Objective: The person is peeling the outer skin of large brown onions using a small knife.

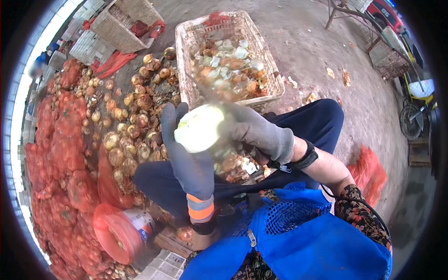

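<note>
A peeled white onion (199,128) rests in my gloved left hand (190,161), its thumb and fingers spread around the lower left side. My right hand (252,129), in a grey knit glove, closes at the onion's right side. A thin blurred blade-like thing sticks up and left from the right hand; what it is cannot be told. Just beyond the hands stands a dirty white plastic crate (229,57) with onion skins and peelings (227,70) in it. More peelings lie between my legs, below the right hand.
Loose unpeeled onions (140,105) cover the floor at left, beside red mesh sacks (63,140) full of onions. A bucket (138,224) with red mesh over it stands lower left. More crates (120,26) are at upper left. A red mesh bag (369,175) lies at right, near a wheeled vehicle (411,120).
</note>
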`<state>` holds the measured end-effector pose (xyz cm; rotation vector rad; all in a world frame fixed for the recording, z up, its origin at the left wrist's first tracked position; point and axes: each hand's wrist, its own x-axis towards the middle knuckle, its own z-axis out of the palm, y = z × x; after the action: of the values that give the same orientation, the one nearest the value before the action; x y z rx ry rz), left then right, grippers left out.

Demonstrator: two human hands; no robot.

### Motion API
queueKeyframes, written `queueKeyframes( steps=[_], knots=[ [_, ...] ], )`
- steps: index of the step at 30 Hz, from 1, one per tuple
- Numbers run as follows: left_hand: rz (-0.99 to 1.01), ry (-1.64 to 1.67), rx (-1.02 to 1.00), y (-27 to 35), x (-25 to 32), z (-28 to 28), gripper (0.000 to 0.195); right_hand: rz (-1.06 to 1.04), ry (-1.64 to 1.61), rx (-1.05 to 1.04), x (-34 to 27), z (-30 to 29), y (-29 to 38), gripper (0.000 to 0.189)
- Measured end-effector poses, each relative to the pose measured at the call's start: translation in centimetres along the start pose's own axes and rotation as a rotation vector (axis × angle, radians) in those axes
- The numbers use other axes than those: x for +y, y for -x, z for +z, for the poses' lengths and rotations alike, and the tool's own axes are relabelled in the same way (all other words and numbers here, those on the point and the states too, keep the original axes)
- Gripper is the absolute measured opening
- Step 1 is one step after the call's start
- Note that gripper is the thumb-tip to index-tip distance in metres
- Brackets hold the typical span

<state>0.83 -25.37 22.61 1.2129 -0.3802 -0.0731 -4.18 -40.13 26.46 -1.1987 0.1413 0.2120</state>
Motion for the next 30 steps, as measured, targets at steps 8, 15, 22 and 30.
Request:
queueKeyframes(
  steps=[8,15,22,30],
  knots=[
    [-0.463,1.035,-0.084,0.1,0.8,-0.7,0.061,-0.088,0.279,0.095,-0.7,0.5,1.5,0.051],
    [-0.488,1.351,-0.093,0.1,0.5,-1.7,0.067,0.01,-0.259,-0.111,-0.7,0.1,4.1,0.043],
    [-0.252,0.858,-0.077,0.5,1.8,-0.2,0.074,-0.493,0.848,0.158,-0.3,1.9,6.1,0.06],
    [0.084,0.281,-0.001,0.3,0.3,-1.2,0.089,-0.382,0.98,0.095,-1.8,1.9,7.5,0.062]
  ],
)
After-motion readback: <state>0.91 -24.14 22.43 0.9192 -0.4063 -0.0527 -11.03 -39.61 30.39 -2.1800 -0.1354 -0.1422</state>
